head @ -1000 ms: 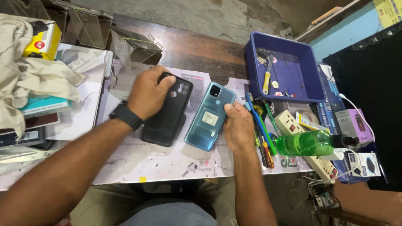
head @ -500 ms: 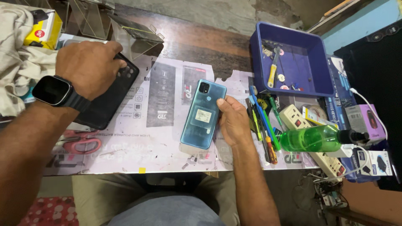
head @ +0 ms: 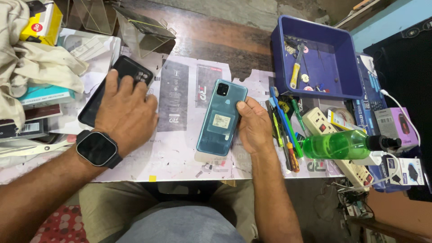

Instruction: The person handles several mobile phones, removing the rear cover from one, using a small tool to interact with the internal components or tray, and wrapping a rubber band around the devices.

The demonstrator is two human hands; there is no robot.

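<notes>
A teal phone (head: 221,118) lies back up on the paper-covered table, camera end away from me. My right hand (head: 255,127) grips its right edge, thumb on the back. A black phone (head: 118,81) lies to the left, also back up. My left hand (head: 127,111), with a dark smartwatch (head: 97,148) on the wrist, rests flat on its near half, fingers spread over it.
A blue plastic tray (head: 348,58) with small tools sits at the back right. Screwdrivers and tweezers (head: 285,130), a green bottle (head: 339,145) and a power strip (head: 338,140) lie right of my right hand. Cloth (head: 33,67), boxes and scissors crowd the left.
My left hand slid the black phone away from the teal one to the left, then drew back slightly toward me. My right hand stayed on the teal phone.
</notes>
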